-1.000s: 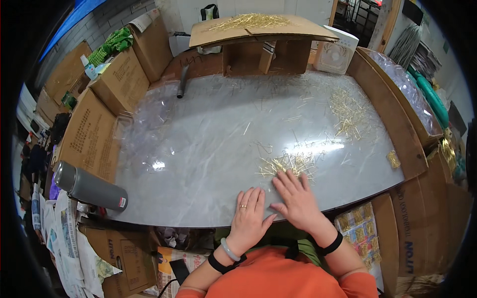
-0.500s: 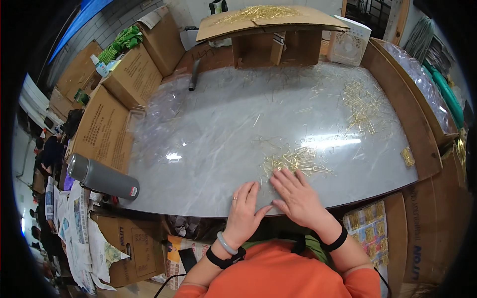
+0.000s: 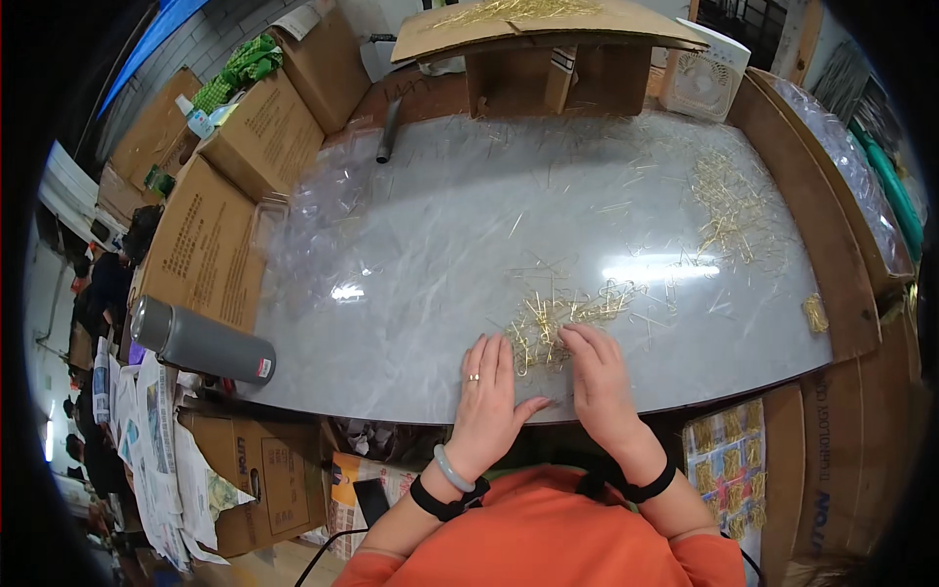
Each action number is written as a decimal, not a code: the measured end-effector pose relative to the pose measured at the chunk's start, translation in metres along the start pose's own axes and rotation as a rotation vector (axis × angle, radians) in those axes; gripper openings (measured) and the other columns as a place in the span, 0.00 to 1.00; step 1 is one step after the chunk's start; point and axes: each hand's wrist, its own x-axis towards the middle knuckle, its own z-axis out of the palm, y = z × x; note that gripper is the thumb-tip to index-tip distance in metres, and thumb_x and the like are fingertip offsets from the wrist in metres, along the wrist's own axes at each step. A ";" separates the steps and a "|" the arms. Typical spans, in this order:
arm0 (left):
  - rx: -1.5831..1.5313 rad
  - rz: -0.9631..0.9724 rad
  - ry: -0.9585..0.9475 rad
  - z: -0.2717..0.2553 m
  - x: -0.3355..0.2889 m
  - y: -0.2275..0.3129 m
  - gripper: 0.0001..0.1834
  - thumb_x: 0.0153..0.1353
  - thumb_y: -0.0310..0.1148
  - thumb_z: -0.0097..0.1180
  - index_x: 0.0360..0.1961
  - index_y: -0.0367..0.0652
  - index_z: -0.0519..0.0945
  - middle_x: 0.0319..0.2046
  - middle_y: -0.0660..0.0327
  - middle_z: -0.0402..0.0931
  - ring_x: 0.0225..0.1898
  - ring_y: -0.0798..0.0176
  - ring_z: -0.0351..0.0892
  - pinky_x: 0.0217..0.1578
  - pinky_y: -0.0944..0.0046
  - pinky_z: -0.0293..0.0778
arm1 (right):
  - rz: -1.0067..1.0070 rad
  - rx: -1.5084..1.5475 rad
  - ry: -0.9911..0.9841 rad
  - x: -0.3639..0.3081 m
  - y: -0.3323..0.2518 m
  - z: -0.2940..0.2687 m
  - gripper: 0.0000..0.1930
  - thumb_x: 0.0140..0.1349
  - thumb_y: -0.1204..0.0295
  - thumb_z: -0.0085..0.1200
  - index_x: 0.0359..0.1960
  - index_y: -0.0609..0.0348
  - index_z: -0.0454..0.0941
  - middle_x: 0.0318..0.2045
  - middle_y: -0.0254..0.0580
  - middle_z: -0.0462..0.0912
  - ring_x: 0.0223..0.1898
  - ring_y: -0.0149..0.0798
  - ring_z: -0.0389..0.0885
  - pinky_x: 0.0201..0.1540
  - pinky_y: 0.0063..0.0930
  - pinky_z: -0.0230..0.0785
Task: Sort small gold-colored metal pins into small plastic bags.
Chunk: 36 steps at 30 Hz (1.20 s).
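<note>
A loose pile of thin gold wire pieces (image 3: 536,328), some with bent ends, lies near the front edge of the grey marbled table (image 3: 421,254). At the pile's left side my left hand (image 3: 486,389) rests flat, fingers stretched forward and a ring on one of them. My right hand (image 3: 599,382) stands on its edge at the pile's right side, its fingers extended and curving inward against the wires. Nothing appears gripped in either hand. More wires (image 3: 729,210) are scattered at the back right, and a small bundle of wires (image 3: 814,313) sits by the right border.
A grey bottle (image 3: 201,342) leans over the left front corner. Cardboard boxes (image 3: 210,249) line the left side, and a cardboard wall (image 3: 817,215) borders the right. Clear plastic bags (image 3: 318,215) lie at left, near a dark tube (image 3: 388,132). A white fan (image 3: 702,73) stands behind.
My right hand has turned from palm-down onto its edge and shifted right of the pile. The wires have moved left and gathered between the hands. My left hand lies slightly further forward.
</note>
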 end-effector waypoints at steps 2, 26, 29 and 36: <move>-0.007 0.012 -0.006 0.002 0.001 -0.002 0.49 0.60 0.44 0.70 0.72 0.28 0.59 0.71 0.38 0.57 0.74 0.33 0.53 0.72 0.39 0.53 | -0.035 -0.064 -0.042 -0.001 0.002 -0.001 0.24 0.60 0.81 0.55 0.61 0.60 0.74 0.61 0.56 0.75 0.64 0.58 0.72 0.69 0.49 0.64; 0.245 -0.109 0.055 0.019 0.016 0.004 0.33 0.72 0.39 0.53 0.69 0.25 0.64 0.71 0.31 0.55 0.73 0.30 0.53 0.71 0.30 0.49 | 0.210 -0.436 0.006 0.008 0.015 -0.014 0.27 0.63 0.68 0.62 0.64 0.58 0.72 0.64 0.55 0.73 0.67 0.61 0.67 0.70 0.52 0.60; 0.236 -0.087 -0.021 0.016 0.016 0.004 0.33 0.72 0.36 0.53 0.69 0.23 0.62 0.72 0.32 0.54 0.75 0.32 0.52 0.72 0.31 0.48 | 0.154 -0.507 0.114 0.012 0.013 -0.010 0.28 0.64 0.66 0.62 0.65 0.61 0.71 0.66 0.56 0.71 0.69 0.62 0.65 0.72 0.54 0.58; -0.296 0.036 -0.058 -0.008 0.006 -0.020 0.39 0.63 0.26 0.62 0.73 0.30 0.60 0.74 0.40 0.55 0.75 0.36 0.54 0.73 0.42 0.54 | -0.041 -0.142 -0.081 0.006 0.000 0.017 0.23 0.66 0.65 0.61 0.59 0.62 0.75 0.62 0.55 0.73 0.69 0.60 0.66 0.72 0.53 0.57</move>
